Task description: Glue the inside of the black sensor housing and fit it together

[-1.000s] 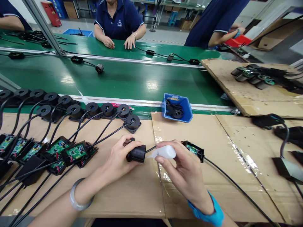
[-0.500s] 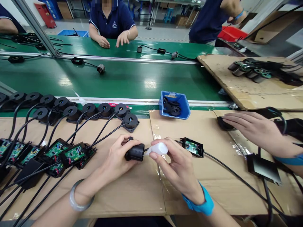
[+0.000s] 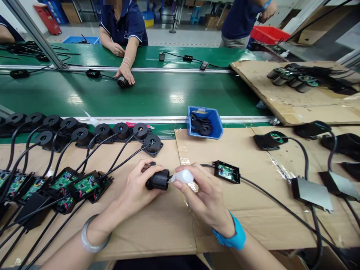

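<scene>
Both forearms reach in from the bottom edge and meet low over the cardboard-covered desk (image 3: 157, 232). The left hand (image 3: 137, 189) lies with its wrist on the cardboard, its grip closed around a black plug (image 3: 158, 180), thumb on top and fingers curled under. The right hand (image 3: 205, 198), a blue band at its wrist, angles in from the right; its grip is closed on a small white bottle (image 3: 182, 176), whose tip is at the plug's open end. A cable runs from the plug to an open black box (image 3: 226, 172) lying just right of the hands. Left of them lie rows of similar boxes and round plugs. A blue bin (image 3: 216, 125) stands at the green belt's edge.
</scene>
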Demonstrator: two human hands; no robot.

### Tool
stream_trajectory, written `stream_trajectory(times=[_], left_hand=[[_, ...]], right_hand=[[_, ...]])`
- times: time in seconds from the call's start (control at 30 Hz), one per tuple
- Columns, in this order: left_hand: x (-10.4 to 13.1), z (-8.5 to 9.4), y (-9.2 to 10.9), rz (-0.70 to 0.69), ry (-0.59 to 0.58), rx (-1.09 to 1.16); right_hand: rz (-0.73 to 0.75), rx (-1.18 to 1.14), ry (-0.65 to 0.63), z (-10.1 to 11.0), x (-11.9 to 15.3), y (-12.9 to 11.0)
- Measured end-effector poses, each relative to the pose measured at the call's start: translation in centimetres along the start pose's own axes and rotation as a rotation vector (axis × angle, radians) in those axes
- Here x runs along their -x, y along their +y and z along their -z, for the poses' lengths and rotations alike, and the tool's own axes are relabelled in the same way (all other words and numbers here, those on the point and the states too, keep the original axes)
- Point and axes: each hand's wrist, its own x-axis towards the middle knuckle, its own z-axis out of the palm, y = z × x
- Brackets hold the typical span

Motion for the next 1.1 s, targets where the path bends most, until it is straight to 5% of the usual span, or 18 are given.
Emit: stream_trajectory(times=[1.1], left_hand=[[-0.28,0.2,0.02,0.012,-0.021,-0.033]], right_hand=[[-0.042,-0.087,0.061,-0.19,0.49,0.78]])
